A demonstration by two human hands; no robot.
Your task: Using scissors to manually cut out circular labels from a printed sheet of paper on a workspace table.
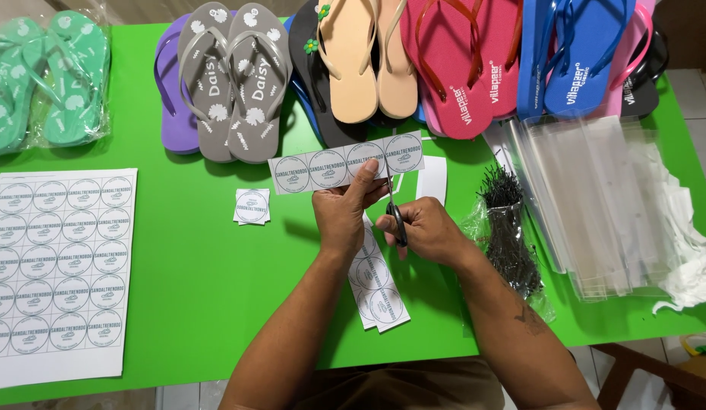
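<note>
My left hand (342, 214) pinches a white paper strip of round printed labels (322, 168), held level above the green table (201, 250). My right hand (425, 230) grips black-handled scissors (394, 206), with the blades reaching up into the strip near its right end. Under my hands lie further cut strips of labels (379, 292). A small stack of single cut label squares (252, 206) rests on the table just left of my left hand.
A full sheet of round labels (56, 266) lies at the left. Flip-flops in grey (235, 83), purple, beige, red (459, 61), blue and bagged green (45, 80) line the far edge. A bag of black ties (508, 228) and clear plastic sleeves (596, 205) sit right.
</note>
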